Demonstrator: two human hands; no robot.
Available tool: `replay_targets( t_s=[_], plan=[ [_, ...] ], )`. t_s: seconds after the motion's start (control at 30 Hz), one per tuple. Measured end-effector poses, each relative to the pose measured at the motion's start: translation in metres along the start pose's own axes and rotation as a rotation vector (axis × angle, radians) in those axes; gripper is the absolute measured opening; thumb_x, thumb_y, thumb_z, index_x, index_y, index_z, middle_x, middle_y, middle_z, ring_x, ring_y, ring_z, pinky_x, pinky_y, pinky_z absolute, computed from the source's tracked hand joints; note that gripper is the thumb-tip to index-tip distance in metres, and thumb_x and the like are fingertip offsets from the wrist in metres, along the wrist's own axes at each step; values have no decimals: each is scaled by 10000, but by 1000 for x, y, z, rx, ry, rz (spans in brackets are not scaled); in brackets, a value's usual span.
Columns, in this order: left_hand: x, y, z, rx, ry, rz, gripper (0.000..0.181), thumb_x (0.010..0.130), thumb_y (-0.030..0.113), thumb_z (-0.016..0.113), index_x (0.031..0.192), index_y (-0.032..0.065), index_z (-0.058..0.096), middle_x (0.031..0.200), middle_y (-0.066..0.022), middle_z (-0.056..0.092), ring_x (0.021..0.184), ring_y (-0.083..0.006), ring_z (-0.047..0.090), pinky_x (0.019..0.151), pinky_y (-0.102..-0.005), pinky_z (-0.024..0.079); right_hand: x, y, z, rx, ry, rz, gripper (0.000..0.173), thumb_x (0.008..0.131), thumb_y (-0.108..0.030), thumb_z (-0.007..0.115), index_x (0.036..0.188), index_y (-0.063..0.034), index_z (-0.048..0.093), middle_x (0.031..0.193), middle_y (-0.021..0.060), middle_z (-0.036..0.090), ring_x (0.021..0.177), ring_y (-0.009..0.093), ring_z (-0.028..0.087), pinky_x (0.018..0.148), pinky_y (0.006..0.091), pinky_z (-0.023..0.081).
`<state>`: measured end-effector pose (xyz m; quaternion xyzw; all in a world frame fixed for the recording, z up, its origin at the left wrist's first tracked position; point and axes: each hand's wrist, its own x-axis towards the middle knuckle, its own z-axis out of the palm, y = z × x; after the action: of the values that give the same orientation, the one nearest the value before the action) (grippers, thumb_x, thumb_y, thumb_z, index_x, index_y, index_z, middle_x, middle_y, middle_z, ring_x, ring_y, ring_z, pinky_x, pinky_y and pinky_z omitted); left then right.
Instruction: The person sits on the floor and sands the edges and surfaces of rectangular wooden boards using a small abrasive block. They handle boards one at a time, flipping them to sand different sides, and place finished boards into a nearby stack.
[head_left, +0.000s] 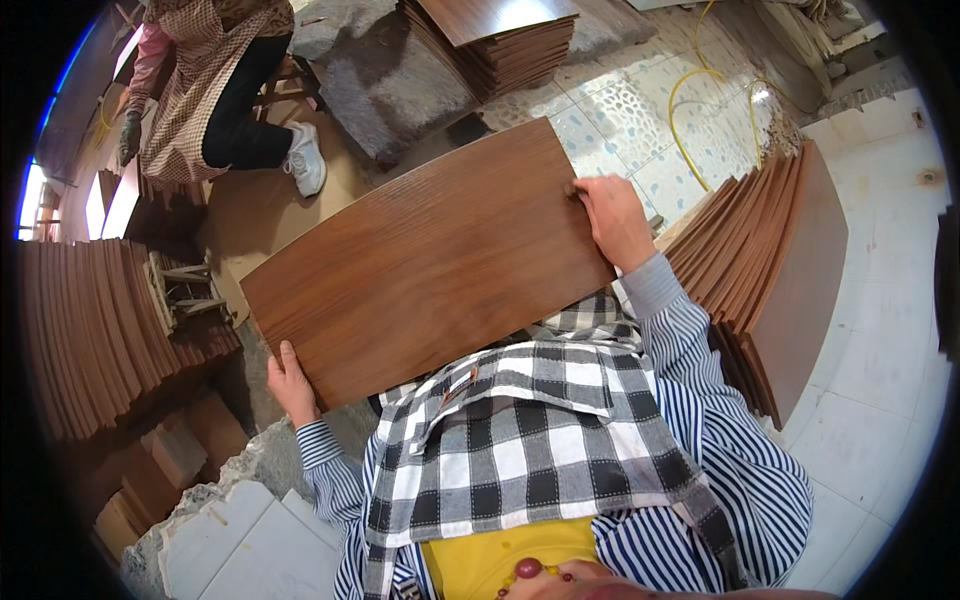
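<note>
A brown wood-grain panel lies across the lap, tilted so that its right end is farther up the picture. My left hand grips its lower left end, with the thumb on the top face and the fingers hidden beneath. At the right end, my right hand has its fingertips at the edge, pinching a small dark piece against the panel; what that piece is cannot be told. A checked black-and-white apron covers the lap below the panel.
Thin brown panels lean against the white tiled wall at right. More panels stand at left beside a small wooden frame. Another stack lies ahead. A co-worker sits at upper left. A yellow hose crosses the floor.
</note>
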<state>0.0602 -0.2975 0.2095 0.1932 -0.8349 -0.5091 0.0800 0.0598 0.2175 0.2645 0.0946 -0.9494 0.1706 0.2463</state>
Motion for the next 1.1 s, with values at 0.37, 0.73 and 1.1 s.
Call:
replay_targets(
  t_s=[0.37,0.73,1.1],
  plan=[
    [1,18,6,55,-27,51,378,947,338,556,914,-38,569,880,-85,626,785,-136,533,708,-305,470,110,66,56,401,117,461,164,877,-89,583,1024,-19,580,916,115,653,773,233,615,699,336,490],
    [1,13,-1,8,-84,-21,385,946,355,553,958,-29,576,928,-71,619,822,-130,543,730,-287,464,10,18,19,867,69,743,118,882,-78,599,950,19,597,779,11,600,702,75,543,620,232,455],
    [0,14,3,-19,-73,8,354,927,302,594,969,-49,593,911,-81,644,828,-125,549,759,-289,466,122,63,9,599,-168,277,151,814,-96,653,903,25,639,726,53,635,645,127,562,597,269,466]
  ],
)
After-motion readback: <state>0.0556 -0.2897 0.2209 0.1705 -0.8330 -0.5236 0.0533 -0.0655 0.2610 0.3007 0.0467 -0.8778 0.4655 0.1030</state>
